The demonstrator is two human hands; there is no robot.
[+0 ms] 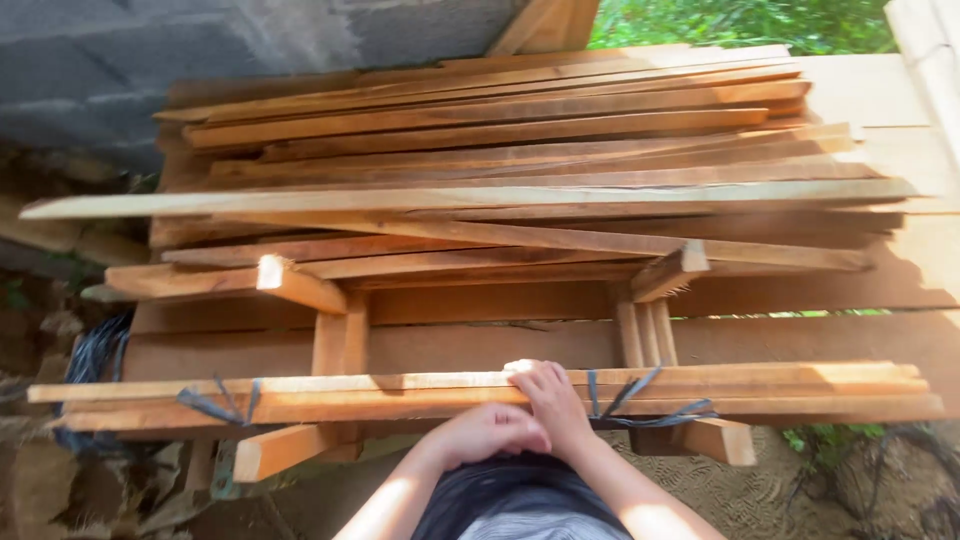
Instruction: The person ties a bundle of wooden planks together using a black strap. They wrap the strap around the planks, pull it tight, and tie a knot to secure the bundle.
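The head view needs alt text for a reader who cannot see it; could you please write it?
Seen from above, a person's right hand rests on a bundle of thin wooden slats tied with dark straps, the left hand curled just below it. Behind lies a loose pile of slats on crosspieces.

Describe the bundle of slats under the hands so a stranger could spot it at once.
Start at the big loose heap of wooden slats. Nearest the person lies the tied bundle, under the right hand. Unlike the loose heap, dark straps bind it at both ends.
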